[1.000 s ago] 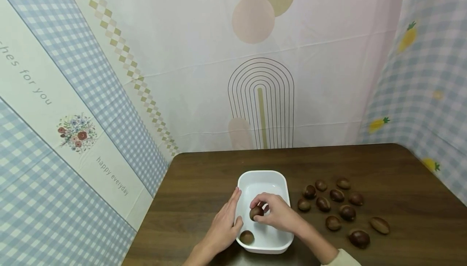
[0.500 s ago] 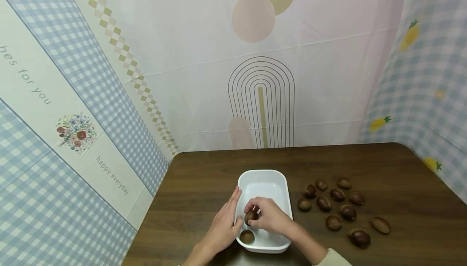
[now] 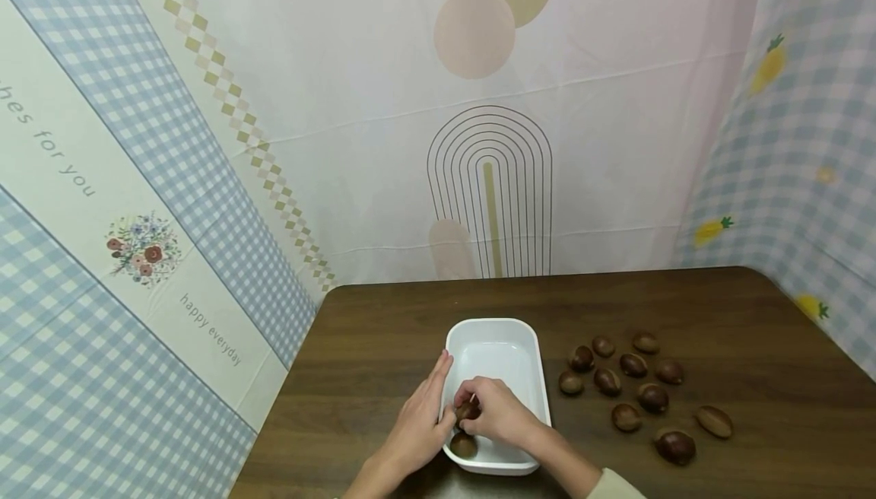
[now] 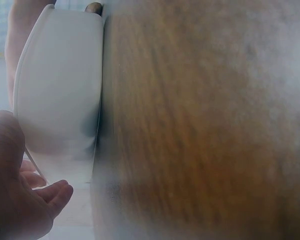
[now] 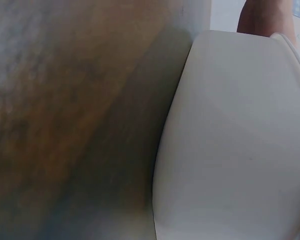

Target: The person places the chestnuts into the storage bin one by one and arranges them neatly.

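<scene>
A white rectangular tray (image 3: 512, 358) stands on the wooden table. My left hand (image 3: 417, 415) grips its left edge, fingers along the outer side and thumb over the rim. In the left wrist view this hand (image 4: 20, 180) shows at the tray's corner. Inside, my right hand (image 3: 498, 411) pinches a brown chestnut (image 3: 468, 411), partly covered by its fingers, near the left wall. Another chestnut (image 3: 464, 445) lies in the tray's near-left corner, just below the held one. The right wrist view shows only the tray's outer wall (image 5: 235, 140) and an arm, with no held chestnut visible.
Several chestnuts (image 3: 633, 366) lie scattered on the table (image 3: 390, 324), right of the tray. The largest one (image 3: 675, 446) lies closest to the front. Patterned cloths (image 3: 383, 141) hang behind the table and at both sides.
My right hand has moved left and a little toward me inside the tray, carrying the pinched chestnut close to the one in the corner. The left hand has stayed in place.
</scene>
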`<action>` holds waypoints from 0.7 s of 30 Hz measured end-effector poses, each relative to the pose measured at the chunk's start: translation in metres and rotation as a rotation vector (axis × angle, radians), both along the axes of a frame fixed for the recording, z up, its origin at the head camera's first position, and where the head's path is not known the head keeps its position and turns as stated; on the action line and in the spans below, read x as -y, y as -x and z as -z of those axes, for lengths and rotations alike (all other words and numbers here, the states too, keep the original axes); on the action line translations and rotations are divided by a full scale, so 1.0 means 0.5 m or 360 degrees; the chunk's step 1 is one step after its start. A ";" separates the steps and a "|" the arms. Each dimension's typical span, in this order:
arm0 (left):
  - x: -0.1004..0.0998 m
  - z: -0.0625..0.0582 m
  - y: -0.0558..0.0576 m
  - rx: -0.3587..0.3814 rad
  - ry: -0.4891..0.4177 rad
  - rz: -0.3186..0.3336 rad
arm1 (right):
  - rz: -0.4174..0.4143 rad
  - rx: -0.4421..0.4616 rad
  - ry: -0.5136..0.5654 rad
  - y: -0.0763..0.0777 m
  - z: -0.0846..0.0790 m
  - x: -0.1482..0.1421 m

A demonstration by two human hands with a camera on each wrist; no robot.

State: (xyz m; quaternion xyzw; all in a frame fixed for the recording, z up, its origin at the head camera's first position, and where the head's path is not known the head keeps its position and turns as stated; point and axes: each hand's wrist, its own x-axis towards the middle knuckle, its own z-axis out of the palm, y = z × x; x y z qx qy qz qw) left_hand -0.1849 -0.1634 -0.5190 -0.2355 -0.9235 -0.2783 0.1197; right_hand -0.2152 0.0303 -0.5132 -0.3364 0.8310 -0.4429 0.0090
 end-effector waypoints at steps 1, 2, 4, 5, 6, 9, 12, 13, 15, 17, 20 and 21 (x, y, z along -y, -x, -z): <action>0.000 0.000 0.000 0.0004 -0.0002 0.0000 | -0.0003 0.0000 0.0000 0.000 0.000 0.000; 0.000 -0.001 0.000 0.0006 -0.0003 -0.0001 | -0.0005 0.0001 0.0002 0.000 -0.001 0.001; 0.000 -0.001 0.000 0.0007 -0.0005 -0.0001 | -0.0009 0.0006 0.0003 -0.001 -0.002 0.001; 0.000 -0.001 0.000 0.0005 -0.0007 -0.0001 | -0.0008 0.0010 0.0001 -0.001 -0.002 0.001; -0.001 -0.001 -0.001 0.0002 -0.0007 -0.0002 | -0.0008 0.0016 0.0001 -0.001 -0.003 0.001; -0.001 -0.001 -0.001 -0.0011 -0.0005 -0.0005 | -0.0008 0.0032 0.0001 -0.003 -0.005 0.000; -0.002 -0.001 -0.001 -0.0019 -0.0007 -0.0006 | -0.0014 0.0041 -0.0001 -0.005 -0.006 -0.001; -0.002 0.000 -0.001 -0.0018 -0.0007 -0.0006 | -0.0017 0.0043 -0.0003 -0.006 -0.006 -0.001; -0.002 0.000 -0.001 -0.0011 -0.0008 -0.0005 | -0.0020 0.0053 -0.0004 -0.006 -0.007 -0.001; -0.001 -0.001 -0.002 -0.0006 -0.0009 -0.0004 | -0.0024 0.0070 0.0001 -0.007 -0.008 -0.002; -0.001 -0.001 -0.003 0.0013 -0.0012 -0.0006 | -0.0011 0.0082 -0.0002 -0.010 -0.011 -0.002; 0.000 -0.002 -0.003 0.0017 -0.0014 -0.0006 | -0.0002 0.0079 -0.0007 -0.010 -0.012 -0.003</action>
